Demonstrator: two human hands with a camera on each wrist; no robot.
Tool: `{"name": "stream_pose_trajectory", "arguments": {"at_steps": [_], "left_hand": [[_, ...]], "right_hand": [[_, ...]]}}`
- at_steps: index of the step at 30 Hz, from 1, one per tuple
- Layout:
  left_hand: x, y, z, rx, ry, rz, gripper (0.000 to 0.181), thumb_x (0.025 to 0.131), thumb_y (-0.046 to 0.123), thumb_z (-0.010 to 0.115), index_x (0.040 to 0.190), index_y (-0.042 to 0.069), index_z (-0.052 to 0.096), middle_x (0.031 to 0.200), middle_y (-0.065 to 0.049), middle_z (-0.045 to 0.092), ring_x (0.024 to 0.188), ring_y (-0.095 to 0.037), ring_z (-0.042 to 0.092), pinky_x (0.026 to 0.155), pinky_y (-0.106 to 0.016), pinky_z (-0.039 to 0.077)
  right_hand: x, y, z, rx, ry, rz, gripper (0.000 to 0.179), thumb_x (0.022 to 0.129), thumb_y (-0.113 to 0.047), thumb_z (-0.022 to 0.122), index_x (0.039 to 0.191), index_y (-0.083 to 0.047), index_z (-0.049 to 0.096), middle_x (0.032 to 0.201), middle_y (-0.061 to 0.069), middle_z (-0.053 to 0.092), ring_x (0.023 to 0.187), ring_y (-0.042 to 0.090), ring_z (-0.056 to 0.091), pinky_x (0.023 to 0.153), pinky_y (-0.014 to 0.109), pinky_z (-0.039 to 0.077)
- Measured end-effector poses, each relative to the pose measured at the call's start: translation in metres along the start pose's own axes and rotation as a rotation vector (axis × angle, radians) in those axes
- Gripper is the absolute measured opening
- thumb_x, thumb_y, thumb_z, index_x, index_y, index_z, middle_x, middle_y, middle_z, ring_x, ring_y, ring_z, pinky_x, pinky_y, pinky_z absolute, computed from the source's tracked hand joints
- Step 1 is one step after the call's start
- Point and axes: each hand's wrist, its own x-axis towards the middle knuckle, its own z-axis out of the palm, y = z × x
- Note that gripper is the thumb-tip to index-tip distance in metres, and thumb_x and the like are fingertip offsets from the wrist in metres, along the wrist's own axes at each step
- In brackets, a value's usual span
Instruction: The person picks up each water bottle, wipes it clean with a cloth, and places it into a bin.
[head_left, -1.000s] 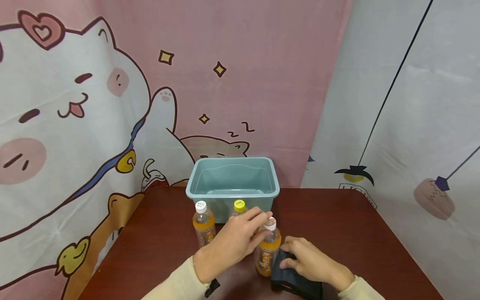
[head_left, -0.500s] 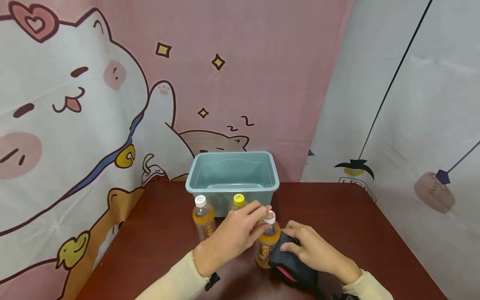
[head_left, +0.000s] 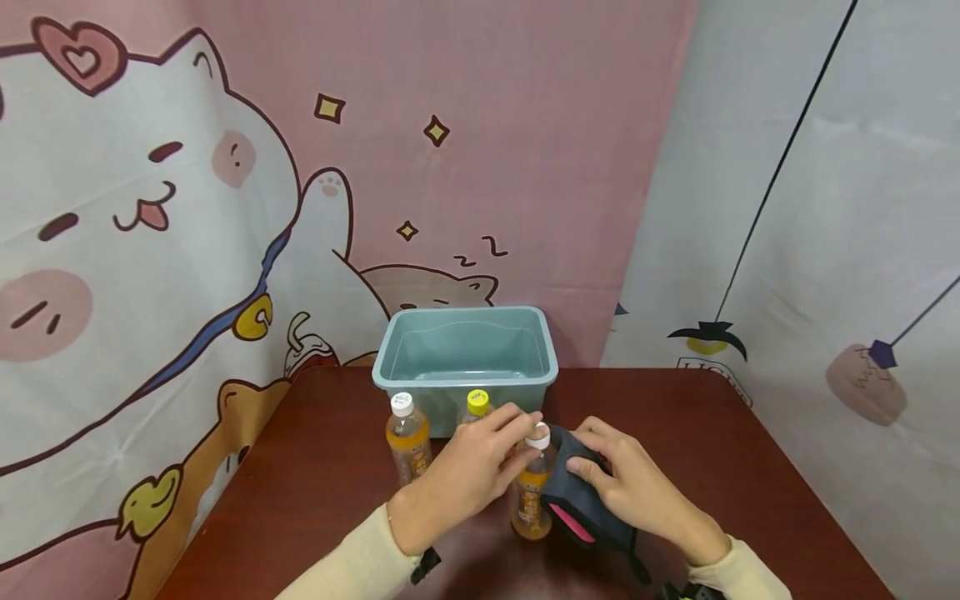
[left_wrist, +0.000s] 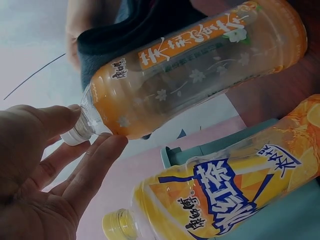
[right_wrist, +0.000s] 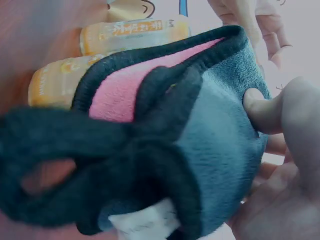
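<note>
With thumb and fingers, my left hand pinches the neck of an orange-labelled tea bottle, just under its white cap. The bottle stands upright on the table. My right hand grips a dark grey plush cloth with pink lining, held against the bottle's right side. In the right wrist view the cloth shows black edging, a loop and a white tag, with the thumb pressed on its outer face. A yellow-capped iced tea bottle stands behind my left hand, partly hidden in the head view.
A second white-capped bottle stands to the left. Behind the bottles, a light teal plastic bin sits at the back of the dark red table. A curtain with cartoon cats hangs beyond it.
My right hand has raised the cloth up and forward along the bottle's side and tilted it, so the pink lining now shows. My left hand stays at the bottle's neck.
</note>
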Motion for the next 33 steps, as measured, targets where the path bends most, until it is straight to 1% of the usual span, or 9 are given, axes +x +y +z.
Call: {"name": "stream_pose_trajectory", "arguments": {"at_steps": [4, 7, 9, 11, 15, 20, 26, 33], "left_hand": [[0.001, -0.001, 0.002, 0.004, -0.007, -0.002, 0.044, 0.103, 0.015, 0.092, 0.143, 0.013, 0.074, 0.121, 0.002, 0.074, 0.089, -0.01, 0.074, 0.078, -0.011, 0.059], [0.002, -0.002, 0.002, 0.003, -0.016, -0.001, 0.042, 0.105, 0.018, 0.09, 0.143, 0.013, 0.073, 0.122, 0.002, 0.074, 0.092, -0.01, 0.075, 0.082, -0.012, 0.062], [0.003, -0.003, 0.001, 0.001, -0.02, 0.0, 0.041, 0.106, 0.019, 0.089, 0.144, 0.013, 0.073, 0.122, 0.002, 0.074, 0.094, -0.01, 0.077, 0.084, -0.014, 0.064], [0.003, -0.003, 0.001, 0.002, -0.021, 0.001, 0.041, 0.107, 0.02, 0.088, 0.144, 0.013, 0.073, 0.122, 0.002, 0.074, 0.096, -0.011, 0.077, 0.085, -0.015, 0.065], [0.004, -0.004, 0.001, 0.008, -0.021, 0.009, 0.04, 0.108, 0.019, 0.087, 0.145, 0.013, 0.073, 0.122, 0.001, 0.074, 0.095, -0.01, 0.077, 0.082, -0.014, 0.063], [0.003, -0.004, 0.001, 0.012, -0.032, 0.0, 0.039, 0.109, 0.021, 0.085, 0.145, 0.013, 0.072, 0.122, 0.001, 0.073, 0.095, -0.009, 0.076, 0.08, -0.016, 0.063], [0.001, -0.002, 0.002, 0.008, -0.031, -0.01, 0.04, 0.107, 0.022, 0.087, 0.144, 0.015, 0.072, 0.122, 0.003, 0.073, 0.096, -0.008, 0.075, 0.082, -0.017, 0.065], [0.0, -0.003, 0.001, 0.024, -0.025, -0.014, 0.043, 0.105, 0.02, 0.089, 0.144, 0.015, 0.072, 0.122, 0.002, 0.073, 0.097, -0.008, 0.075, 0.084, -0.019, 0.067]], "right_hand": [[0.005, -0.006, -0.002, -0.003, 0.037, -0.034, 0.025, 0.109, -0.012, 0.082, 0.13, -0.025, 0.083, 0.11, -0.013, 0.068, 0.088, 0.001, 0.061, 0.07, 0.022, 0.054], [0.009, -0.011, -0.004, 0.007, 0.044, -0.041, 0.031, 0.109, -0.012, 0.083, 0.139, -0.02, 0.082, 0.112, -0.011, 0.069, 0.088, 0.002, 0.061, 0.067, 0.021, 0.054], [0.012, -0.013, -0.005, 0.005, 0.048, -0.047, 0.033, 0.108, -0.013, 0.084, 0.141, -0.017, 0.082, 0.112, -0.01, 0.069, 0.089, 0.002, 0.061, 0.067, 0.021, 0.054], [0.015, -0.014, -0.005, 0.007, 0.048, -0.054, 0.034, 0.108, -0.013, 0.084, 0.142, -0.016, 0.082, 0.112, -0.008, 0.069, 0.089, 0.002, 0.061, 0.068, 0.022, 0.054], [0.016, -0.014, -0.006, -0.006, 0.044, -0.073, 0.032, 0.107, -0.01, 0.084, 0.139, -0.014, 0.083, 0.111, -0.008, 0.069, 0.088, 0.001, 0.061, 0.068, 0.021, 0.054], [0.016, -0.012, -0.006, -0.016, 0.037, -0.09, 0.03, 0.107, -0.008, 0.085, 0.136, -0.015, 0.084, 0.111, -0.008, 0.068, 0.087, 0.001, 0.06, 0.069, 0.021, 0.055], [0.013, -0.011, -0.005, -0.016, 0.017, -0.076, 0.034, 0.105, -0.006, 0.085, 0.138, -0.012, 0.083, 0.112, -0.008, 0.069, 0.087, 0.0, 0.061, 0.067, 0.021, 0.055], [0.011, -0.007, -0.004, -0.053, -0.004, -0.047, 0.04, 0.102, -0.004, 0.088, 0.141, -0.01, 0.083, 0.113, -0.009, 0.069, 0.087, -0.001, 0.06, 0.066, 0.02, 0.054]]}}
